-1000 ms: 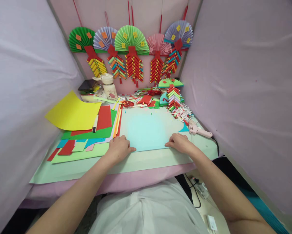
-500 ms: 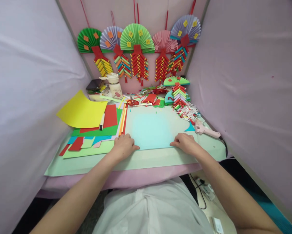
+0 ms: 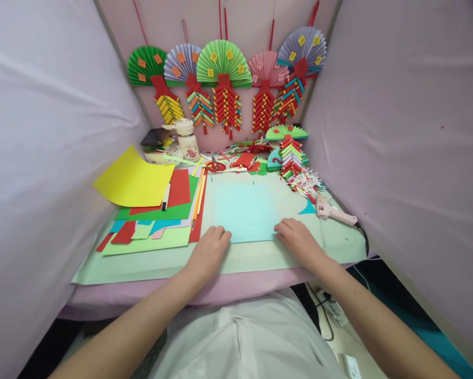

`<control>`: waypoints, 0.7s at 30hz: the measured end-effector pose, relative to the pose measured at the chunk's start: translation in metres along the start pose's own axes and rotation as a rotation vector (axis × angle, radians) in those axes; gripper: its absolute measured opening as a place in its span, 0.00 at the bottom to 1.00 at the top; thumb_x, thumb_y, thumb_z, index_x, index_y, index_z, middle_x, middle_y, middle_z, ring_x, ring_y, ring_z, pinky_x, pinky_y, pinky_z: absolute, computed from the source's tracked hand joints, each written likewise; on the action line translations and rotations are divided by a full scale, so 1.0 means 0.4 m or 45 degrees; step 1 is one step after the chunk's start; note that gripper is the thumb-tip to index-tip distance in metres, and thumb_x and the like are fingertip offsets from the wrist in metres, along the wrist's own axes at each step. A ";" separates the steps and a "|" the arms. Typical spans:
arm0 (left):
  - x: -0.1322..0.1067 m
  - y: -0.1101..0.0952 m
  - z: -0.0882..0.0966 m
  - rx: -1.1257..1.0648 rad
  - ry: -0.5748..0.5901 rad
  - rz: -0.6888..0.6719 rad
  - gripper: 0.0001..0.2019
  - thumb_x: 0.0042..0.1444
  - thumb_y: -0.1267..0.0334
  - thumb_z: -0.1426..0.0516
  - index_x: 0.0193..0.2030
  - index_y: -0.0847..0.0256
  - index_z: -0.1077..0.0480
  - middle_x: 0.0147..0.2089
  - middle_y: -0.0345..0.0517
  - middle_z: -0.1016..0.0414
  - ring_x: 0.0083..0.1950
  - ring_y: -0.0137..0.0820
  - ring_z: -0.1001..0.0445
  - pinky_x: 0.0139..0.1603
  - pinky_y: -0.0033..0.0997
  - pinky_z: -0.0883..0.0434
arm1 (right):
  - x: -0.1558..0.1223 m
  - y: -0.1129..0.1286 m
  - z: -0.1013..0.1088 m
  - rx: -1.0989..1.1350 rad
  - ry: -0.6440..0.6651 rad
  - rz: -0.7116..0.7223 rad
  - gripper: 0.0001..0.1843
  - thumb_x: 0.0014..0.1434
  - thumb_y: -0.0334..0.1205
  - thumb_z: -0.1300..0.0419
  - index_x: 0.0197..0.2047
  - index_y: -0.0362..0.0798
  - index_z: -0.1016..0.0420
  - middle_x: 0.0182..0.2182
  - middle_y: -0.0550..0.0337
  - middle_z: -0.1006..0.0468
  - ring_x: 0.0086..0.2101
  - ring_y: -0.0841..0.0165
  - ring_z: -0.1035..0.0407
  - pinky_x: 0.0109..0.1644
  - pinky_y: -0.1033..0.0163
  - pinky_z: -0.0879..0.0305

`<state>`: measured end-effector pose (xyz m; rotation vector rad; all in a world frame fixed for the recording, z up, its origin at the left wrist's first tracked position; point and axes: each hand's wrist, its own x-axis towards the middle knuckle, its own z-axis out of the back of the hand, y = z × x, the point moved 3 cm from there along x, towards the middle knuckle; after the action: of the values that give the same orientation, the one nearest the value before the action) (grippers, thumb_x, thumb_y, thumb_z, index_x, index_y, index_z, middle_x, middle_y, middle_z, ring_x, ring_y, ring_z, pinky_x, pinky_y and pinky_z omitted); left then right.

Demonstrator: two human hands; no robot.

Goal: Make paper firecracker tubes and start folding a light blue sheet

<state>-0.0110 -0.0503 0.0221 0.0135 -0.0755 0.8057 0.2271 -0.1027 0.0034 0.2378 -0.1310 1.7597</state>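
Note:
A light blue sheet of paper (image 3: 246, 213) lies flat on the table in front of me. At its near left corner is my left hand (image 3: 212, 247), fingers bent and closed on the paper's edge. My right hand (image 3: 297, 239) grips the near right corner, its fingers curled together and the thumb close to the lower edge. The fingertips partly hide both corners. Left of the sheet, close to my left hand, lie a red strip (image 3: 197, 227) and narrow orange and yellow strips.
Yellow paper (image 3: 136, 179) tops a stack of coloured sheets on the left, with a marker (image 3: 165, 197) on it. Scissors (image 3: 215, 166) and a bottle (image 3: 188, 141) stand behind. A glue gun (image 3: 334, 210) lies right, near shredded paper (image 3: 307, 181). Paper fans (image 3: 223, 60) hang on the back wall.
My left hand has shifted right and slightly toward me, uncovering the red strip's near end. My right hand's fingers have moved slightly at the corner. The blue sheet lies nearly the same.

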 end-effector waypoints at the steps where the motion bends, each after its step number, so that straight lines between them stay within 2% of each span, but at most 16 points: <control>1: -0.006 -0.013 -0.001 0.008 0.029 -0.043 0.12 0.61 0.75 0.54 0.41 0.62 0.32 0.42 0.50 0.32 0.42 0.37 0.36 0.42 0.35 0.35 | -0.006 0.008 -0.003 0.012 0.005 0.083 0.07 0.63 0.30 0.46 0.42 0.46 0.28 0.38 0.56 0.28 0.40 0.65 0.37 0.43 0.63 0.46; 3: -0.016 -0.032 -0.002 0.051 0.079 -0.081 0.13 0.60 0.77 0.54 0.41 0.63 0.32 0.41 0.50 0.32 0.41 0.38 0.36 0.41 0.36 0.35 | -0.018 0.019 -0.003 0.012 0.016 0.188 0.08 0.63 0.29 0.47 0.42 0.46 0.28 0.38 0.55 0.28 0.40 0.65 0.37 0.43 0.63 0.45; 5: -0.024 -0.043 -0.007 0.097 0.095 -0.075 0.15 0.59 0.78 0.54 0.47 0.64 0.32 0.43 0.52 0.31 0.43 0.39 0.35 0.42 0.37 0.34 | -0.030 0.027 0.000 -0.007 0.022 0.217 0.10 0.63 0.29 0.48 0.43 0.46 0.28 0.39 0.54 0.27 0.40 0.64 0.37 0.43 0.63 0.44; 9: -0.040 -0.066 -0.027 0.161 0.056 -0.023 0.25 0.57 0.79 0.54 0.62 0.67 0.40 0.47 0.55 0.32 0.47 0.40 0.35 0.48 0.37 0.34 | -0.056 0.055 0.013 -0.097 0.022 0.130 0.16 0.62 0.27 0.49 0.50 0.46 0.29 0.42 0.52 0.26 0.43 0.63 0.34 0.46 0.60 0.42; 13: -0.047 -0.106 -0.037 0.191 -0.044 0.079 0.26 0.63 0.64 0.52 0.68 0.61 0.46 0.44 0.54 0.33 0.46 0.43 0.36 0.48 0.42 0.35 | -0.078 0.108 0.022 -0.175 0.019 -0.023 0.23 0.63 0.39 0.46 0.61 0.49 0.35 0.49 0.48 0.27 0.48 0.59 0.34 0.52 0.56 0.42; 16: -0.048 -0.127 -0.036 0.163 -0.084 0.146 0.28 0.62 0.53 0.50 0.69 0.54 0.47 0.44 0.52 0.34 0.46 0.44 0.37 0.48 0.44 0.36 | -0.084 0.142 0.020 -0.211 0.018 -0.106 0.28 0.61 0.48 0.44 0.64 0.53 0.38 0.53 0.45 0.29 0.52 0.56 0.35 0.57 0.51 0.46; 21: -0.049 -0.126 -0.031 0.103 -0.079 0.183 0.28 0.62 0.49 0.50 0.67 0.51 0.44 0.46 0.53 0.33 0.48 0.45 0.38 0.48 0.45 0.37 | -0.088 0.156 0.011 -0.224 0.002 -0.184 0.27 0.62 0.50 0.45 0.62 0.54 0.36 0.54 0.44 0.30 0.54 0.55 0.37 0.60 0.47 0.50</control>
<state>0.0126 -0.0991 0.0092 0.1104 -0.1032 0.9520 0.1729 -0.1498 0.0022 0.1150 -0.2596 1.5946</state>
